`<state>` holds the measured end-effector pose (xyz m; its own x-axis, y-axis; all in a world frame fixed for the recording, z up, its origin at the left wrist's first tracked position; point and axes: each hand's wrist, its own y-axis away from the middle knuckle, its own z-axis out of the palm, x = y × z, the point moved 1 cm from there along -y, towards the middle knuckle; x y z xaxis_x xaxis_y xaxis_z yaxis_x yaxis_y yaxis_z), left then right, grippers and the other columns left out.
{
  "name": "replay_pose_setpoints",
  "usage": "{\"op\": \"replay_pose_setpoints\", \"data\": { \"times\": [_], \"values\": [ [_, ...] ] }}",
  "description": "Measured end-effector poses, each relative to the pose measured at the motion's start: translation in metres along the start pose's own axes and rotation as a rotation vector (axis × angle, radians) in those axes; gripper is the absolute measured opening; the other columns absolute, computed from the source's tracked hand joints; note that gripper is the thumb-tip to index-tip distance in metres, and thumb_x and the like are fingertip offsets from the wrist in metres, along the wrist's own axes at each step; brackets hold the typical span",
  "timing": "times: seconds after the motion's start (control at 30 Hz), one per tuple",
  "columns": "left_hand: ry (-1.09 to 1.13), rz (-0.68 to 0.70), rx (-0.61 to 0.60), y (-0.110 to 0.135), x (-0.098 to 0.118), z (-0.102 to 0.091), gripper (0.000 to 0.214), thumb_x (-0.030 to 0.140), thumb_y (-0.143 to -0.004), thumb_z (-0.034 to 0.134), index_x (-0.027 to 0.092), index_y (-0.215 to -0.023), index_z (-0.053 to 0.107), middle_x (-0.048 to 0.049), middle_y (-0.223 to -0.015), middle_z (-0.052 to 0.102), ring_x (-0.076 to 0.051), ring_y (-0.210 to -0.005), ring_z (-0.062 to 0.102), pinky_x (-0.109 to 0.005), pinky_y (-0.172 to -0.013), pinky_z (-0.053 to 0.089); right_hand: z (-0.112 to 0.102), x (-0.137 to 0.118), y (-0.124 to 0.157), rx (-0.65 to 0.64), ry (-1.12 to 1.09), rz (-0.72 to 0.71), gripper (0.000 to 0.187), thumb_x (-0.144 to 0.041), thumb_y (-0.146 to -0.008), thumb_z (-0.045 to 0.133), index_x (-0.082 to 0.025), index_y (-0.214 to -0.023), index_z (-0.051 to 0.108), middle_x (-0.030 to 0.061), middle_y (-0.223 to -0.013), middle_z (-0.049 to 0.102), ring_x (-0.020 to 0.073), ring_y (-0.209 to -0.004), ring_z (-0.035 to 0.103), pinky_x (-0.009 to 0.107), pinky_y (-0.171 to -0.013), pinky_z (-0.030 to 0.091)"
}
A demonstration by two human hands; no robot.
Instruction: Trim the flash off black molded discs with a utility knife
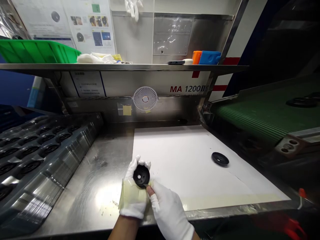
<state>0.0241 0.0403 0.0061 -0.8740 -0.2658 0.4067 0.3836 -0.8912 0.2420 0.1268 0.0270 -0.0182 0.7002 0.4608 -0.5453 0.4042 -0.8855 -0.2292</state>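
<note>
My left hand (pixel 135 190), in a white glove with a yellowish wrap round the palm and wrist, holds a black round plastic disc (pixel 141 176) with its recessed, wheel-like face turned up. Against the disc's lower right rim is my right hand (pixel 167 206), also white-gloved. Its fingers are closed on a small thin blade-like tool (pixel 145 185), mostly hidden by the hand. A brown patch by its thumb is either bare skin or a handle; I cannot tell which. A second black disc (pixel 220 159) lies on the white sheet (pixel 175 156) to the right.
Stacked clear trays (pixel 62 170) holding several black discs stand on the left. A green conveyor (pixel 250 116) with black parts runs at the right. Above the steel bench (pixel 92 180), a shelf (pixel 150 67) carries a green bin (pixel 37 51); below it is a white fan (pixel 145 98).
</note>
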Motion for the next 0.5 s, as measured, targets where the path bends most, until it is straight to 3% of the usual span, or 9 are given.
{"op": "replay_pose_setpoints", "data": {
  "times": [0.1,0.17,0.3,0.5],
  "values": [
    [-0.144,-0.095,-0.033,0.005,0.009,-0.002,0.031,0.018,-0.077,0.058,0.016,-0.108,0.059,-0.0110,-0.098,0.064,-0.022,-0.088,0.062,-0.037,-0.081,0.051,-0.006,0.001,0.000,-0.005,-0.081,-0.017,0.025,-0.030,-0.093,0.030,-0.025,-0.080,0.051,-0.0014,-0.071,0.060,0.0183,-0.064,0.055,0.028,-0.057,0.029],
    [-0.189,-0.191,-0.073,0.008,0.014,-0.005,0.039,0.017,-0.076,0.054,0.014,-0.115,0.054,-0.0143,-0.098,0.064,-0.025,-0.088,0.062,-0.041,-0.077,0.051,-0.011,0.002,-0.001,-0.030,-0.151,-0.042,0.023,-0.029,-0.093,0.031,-0.025,-0.084,0.052,-0.0015,-0.075,0.061,0.0174,-0.066,0.055,0.027,-0.058,0.031],
    [-0.140,-0.175,-0.094,0.008,0.017,-0.006,0.033,0.011,-0.073,0.055,0.012,-0.105,0.059,-0.0048,-0.069,0.060,-0.016,-0.066,0.059,-0.032,-0.067,0.051,-0.015,0.005,-0.004,-0.026,-0.119,-0.032,0.024,-0.030,-0.094,0.031,-0.025,-0.077,0.047,-0.0035,-0.068,0.056,0.0159,-0.061,0.051,0.027,-0.056,0.029],
    [-0.063,-0.177,-0.003,0.007,0.007,0.000,0.010,0.015,-0.073,0.064,0.013,-0.082,0.062,0.0006,-0.066,0.054,-0.010,-0.060,0.054,-0.023,-0.062,0.050,-0.010,0.010,-0.004,0.065,0.045,-0.028,0.025,-0.031,-0.095,0.029,-0.025,-0.079,0.047,-0.0033,-0.068,0.055,0.0167,-0.060,0.050,0.028,-0.056,0.026]
  ]
}}
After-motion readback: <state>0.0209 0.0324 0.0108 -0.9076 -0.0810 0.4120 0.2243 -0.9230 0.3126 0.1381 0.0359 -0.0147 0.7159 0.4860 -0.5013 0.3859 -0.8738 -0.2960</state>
